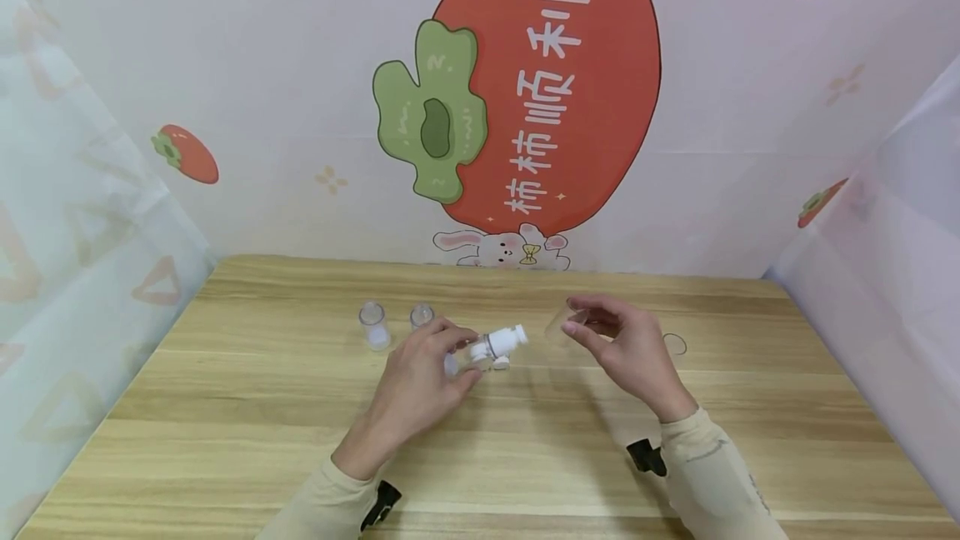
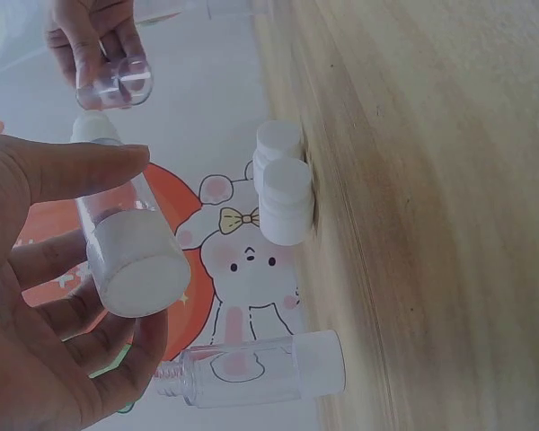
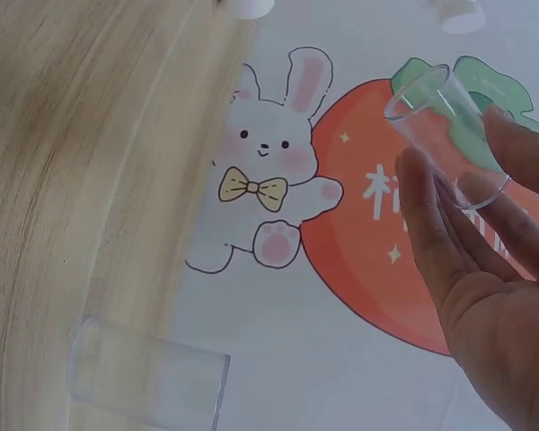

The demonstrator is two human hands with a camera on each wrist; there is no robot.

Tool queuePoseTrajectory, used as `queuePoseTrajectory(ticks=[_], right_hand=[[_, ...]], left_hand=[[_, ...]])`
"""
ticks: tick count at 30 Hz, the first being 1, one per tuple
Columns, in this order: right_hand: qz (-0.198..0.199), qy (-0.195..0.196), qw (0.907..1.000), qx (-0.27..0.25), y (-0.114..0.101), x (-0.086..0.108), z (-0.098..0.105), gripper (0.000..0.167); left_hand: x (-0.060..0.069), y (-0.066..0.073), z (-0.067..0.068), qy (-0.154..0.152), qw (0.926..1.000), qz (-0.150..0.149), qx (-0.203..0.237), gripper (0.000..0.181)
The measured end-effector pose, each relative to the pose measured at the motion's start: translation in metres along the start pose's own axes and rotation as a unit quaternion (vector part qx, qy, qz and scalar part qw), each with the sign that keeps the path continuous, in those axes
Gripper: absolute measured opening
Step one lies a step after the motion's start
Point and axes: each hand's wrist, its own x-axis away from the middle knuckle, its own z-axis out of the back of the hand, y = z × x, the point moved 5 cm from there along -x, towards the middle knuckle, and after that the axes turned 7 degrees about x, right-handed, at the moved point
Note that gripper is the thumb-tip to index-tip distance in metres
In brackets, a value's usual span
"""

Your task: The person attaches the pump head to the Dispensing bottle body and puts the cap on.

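My left hand grips a clear bottle with a white pump top, tilted with the top toward the right. In the left wrist view the bottle's white base faces the camera, fingers and thumb around the clear body. To the right, my right hand pinches a clear cap between thumb and fingers. The right wrist view shows this cap as a see-through tube, apart from the bottle.
Two clear bottles with white bases, one at the left and another beside it, stand behind my left hand. Small white pieces stand on the table. A clear tube is near my right hand.
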Motion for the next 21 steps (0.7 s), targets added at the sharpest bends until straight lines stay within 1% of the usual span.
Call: queuePoseTrajectory(ticks=[4,6,8,16,21], right_hand=[[-0.018,-0.004,0.9981,-0.059,0.0004,-0.0007,0.0014,0.034],[-0.021,-0.010,0.9967,-0.078,-0.0001,-0.0012,0.0013,0.035],[-0.020,-0.014,0.9958,-0.088,-0.0007,-0.0015,0.0013,0.036],[-0.008,-0.033,0.9943,-0.101,-0.0008,-0.0015,-0.0002,0.043],[-0.002,-0.056,0.9911,-0.121,-0.0013,-0.0006,-0.0030,0.042]], left_hand=[[0.0000,-0.0014,-0.0002,0.003,1.0000,0.008,-0.001,0.038],[0.0001,-0.0018,-0.0001,0.003,0.9999,0.010,-0.003,0.038],[0.0001,-0.0020,-0.0003,0.003,0.9999,0.010,-0.002,0.038],[0.0001,-0.0023,-0.0016,-0.001,1.0000,0.008,-0.001,0.038],[0.0002,-0.0023,-0.0017,-0.002,1.0000,0.005,-0.004,0.037]])
